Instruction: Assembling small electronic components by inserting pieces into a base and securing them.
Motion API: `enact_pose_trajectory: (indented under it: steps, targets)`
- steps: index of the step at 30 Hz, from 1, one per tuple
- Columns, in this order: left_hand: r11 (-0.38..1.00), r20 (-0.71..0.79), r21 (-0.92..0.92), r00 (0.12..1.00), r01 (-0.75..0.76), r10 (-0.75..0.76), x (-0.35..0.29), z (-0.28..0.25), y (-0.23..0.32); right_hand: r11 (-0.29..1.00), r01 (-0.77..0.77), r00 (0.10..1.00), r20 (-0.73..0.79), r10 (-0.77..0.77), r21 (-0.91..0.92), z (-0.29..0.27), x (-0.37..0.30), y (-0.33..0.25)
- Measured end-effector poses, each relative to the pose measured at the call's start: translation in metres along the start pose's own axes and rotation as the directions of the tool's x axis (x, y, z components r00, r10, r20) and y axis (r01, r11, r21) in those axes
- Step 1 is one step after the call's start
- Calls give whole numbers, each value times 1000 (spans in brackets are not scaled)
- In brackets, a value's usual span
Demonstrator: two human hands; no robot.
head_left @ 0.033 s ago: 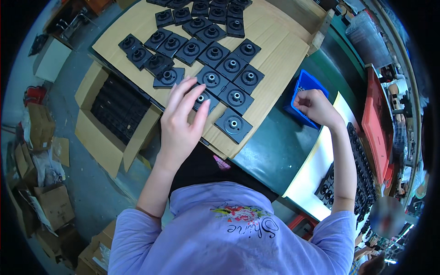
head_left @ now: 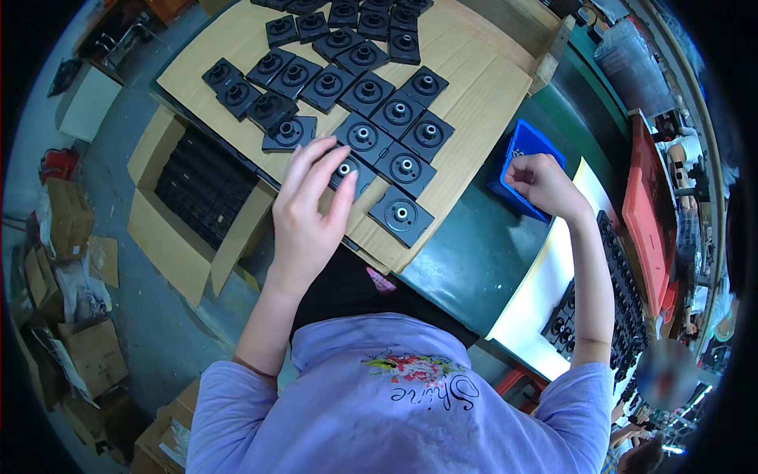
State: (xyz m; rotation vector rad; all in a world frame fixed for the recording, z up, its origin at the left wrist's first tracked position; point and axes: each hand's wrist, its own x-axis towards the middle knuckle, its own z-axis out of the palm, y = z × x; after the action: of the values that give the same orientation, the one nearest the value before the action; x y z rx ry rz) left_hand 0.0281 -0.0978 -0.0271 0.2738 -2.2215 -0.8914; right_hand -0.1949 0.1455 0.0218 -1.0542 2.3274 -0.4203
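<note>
From here I see the left hand (head_left: 312,209), grip spread, over a black dial plate (head_left: 363,175); the right hand (head_left: 545,183) is inside a blue bin (head_left: 538,142), its grip too hidden to tell.

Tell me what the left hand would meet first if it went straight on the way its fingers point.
For the left hand, probably the black square part just past its fingers, up and right. Depth is unclear: angled downward, it could meet the nearer black part under its fingertips first.
</note>
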Motion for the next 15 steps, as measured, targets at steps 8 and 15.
enact_pose_trajectory:
  steps: [8,15]
  targets:
    - [1000,-118,31,993,2,2,-4,-6,7,997,72,989,-129,-71,3,4,3,7]
    - [999,-101,8,994,-49,49,-3,0,21,991,56,998,6,-57,121,19,-2,1]
